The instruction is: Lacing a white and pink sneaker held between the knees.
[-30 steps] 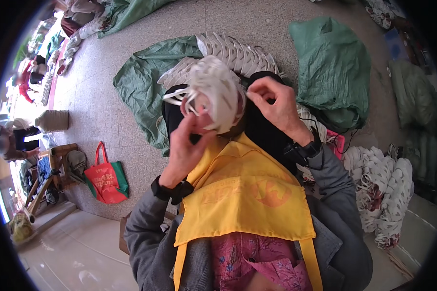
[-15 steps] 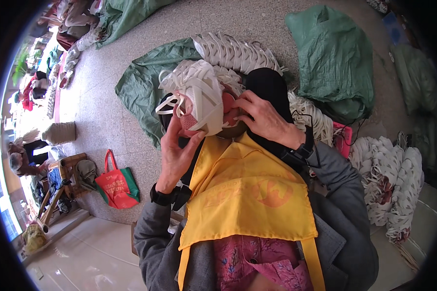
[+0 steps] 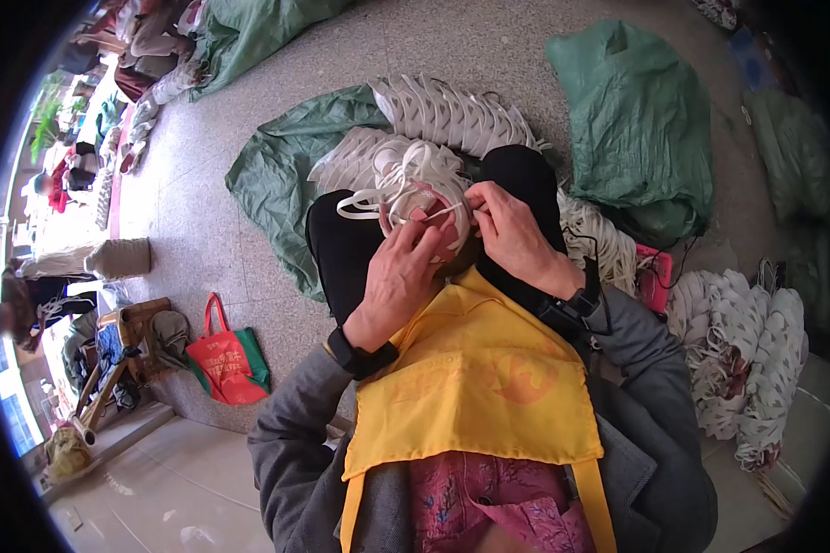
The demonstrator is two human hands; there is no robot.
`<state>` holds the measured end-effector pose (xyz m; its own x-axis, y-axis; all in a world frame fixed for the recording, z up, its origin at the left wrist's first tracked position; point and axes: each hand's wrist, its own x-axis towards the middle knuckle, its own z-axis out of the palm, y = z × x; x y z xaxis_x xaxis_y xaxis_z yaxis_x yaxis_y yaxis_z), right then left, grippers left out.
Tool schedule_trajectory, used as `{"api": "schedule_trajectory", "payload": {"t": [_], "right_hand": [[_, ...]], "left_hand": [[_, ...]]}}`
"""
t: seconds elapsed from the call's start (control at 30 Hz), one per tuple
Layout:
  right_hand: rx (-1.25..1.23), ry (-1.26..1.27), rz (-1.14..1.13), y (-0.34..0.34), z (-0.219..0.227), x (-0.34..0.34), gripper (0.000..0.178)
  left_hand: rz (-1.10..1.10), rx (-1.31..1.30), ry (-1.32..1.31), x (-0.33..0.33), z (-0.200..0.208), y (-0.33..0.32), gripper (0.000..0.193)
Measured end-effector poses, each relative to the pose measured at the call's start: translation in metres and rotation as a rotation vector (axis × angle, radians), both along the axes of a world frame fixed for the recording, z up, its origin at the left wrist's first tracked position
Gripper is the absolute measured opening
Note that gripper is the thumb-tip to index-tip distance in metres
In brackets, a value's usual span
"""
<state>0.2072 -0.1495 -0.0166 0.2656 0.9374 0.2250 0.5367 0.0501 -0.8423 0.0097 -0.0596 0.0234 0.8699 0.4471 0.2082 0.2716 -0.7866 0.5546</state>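
Between my knees rests a rounded woven piece (image 3: 422, 172) of flat white strips over a pink base, its loose strip ends looping up and to the left. My left hand (image 3: 392, 281) lies over the near left side of it, thumb and fingers closed on its edge. At the right side, my right hand (image 3: 518, 238) pinches a white strip (image 3: 454, 210) between thumb and bent fingers. The strip runs across the pink part toward my left fingertips. The piece's underside is hidden by my hands and the yellow apron (image 3: 470, 378).
Stacks of nested white woven pieces (image 3: 447, 112) lie beyond my knees on a green sack (image 3: 272, 184). A fuller green sack (image 3: 632, 129) stands at the far right, with more woven bundles (image 3: 770, 369) and a pink basket (image 3: 655, 276) nearby. A red-green bag (image 3: 228, 364) sits left; people work farther left.
The woven piece has turned and lowered, showing its pink part and looped strips. My left hand has moved right across it; my right hand now draws a strip.
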Motion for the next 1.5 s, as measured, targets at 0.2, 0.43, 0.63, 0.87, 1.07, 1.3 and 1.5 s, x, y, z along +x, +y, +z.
{"api": "schedule_trajectory", "payload": {"t": [0.2,0.43,0.63,0.87,1.07,1.3,1.5], "right_hand": [[-0.004,0.035,-0.044,-0.003,0.008,0.003,0.016],[-0.272,0.491,-0.026,0.000,0.036,0.009,0.036],[-0.219,0.958,0.179,0.000,0.064,-0.009,0.047],[-0.177,1.057,0.056,0.001,0.078,-0.016,0.037],[-0.030,1.150,0.094,0.009,0.086,0.006,0.042],[-0.003,1.306,0.257,0.015,0.098,-0.015,0.049],[0.015,1.191,0.298,0.022,0.109,-0.015,0.048]], "left_hand": [[0.031,-0.080,-0.112,-0.003,-0.010,0.008,0.043],[0.200,-0.473,-0.235,-0.022,0.037,0.017,0.044],[0.155,-0.180,-0.238,-0.029,0.071,0.003,0.047],[0.183,-0.330,-0.562,-0.028,0.082,-0.002,0.038],[0.267,-0.807,-0.438,-0.054,0.053,0.027,0.026],[0.068,-1.444,-0.534,-0.040,0.063,0.009,0.061],[0.053,-1.410,-0.506,-0.052,0.058,0.016,0.063]]}}
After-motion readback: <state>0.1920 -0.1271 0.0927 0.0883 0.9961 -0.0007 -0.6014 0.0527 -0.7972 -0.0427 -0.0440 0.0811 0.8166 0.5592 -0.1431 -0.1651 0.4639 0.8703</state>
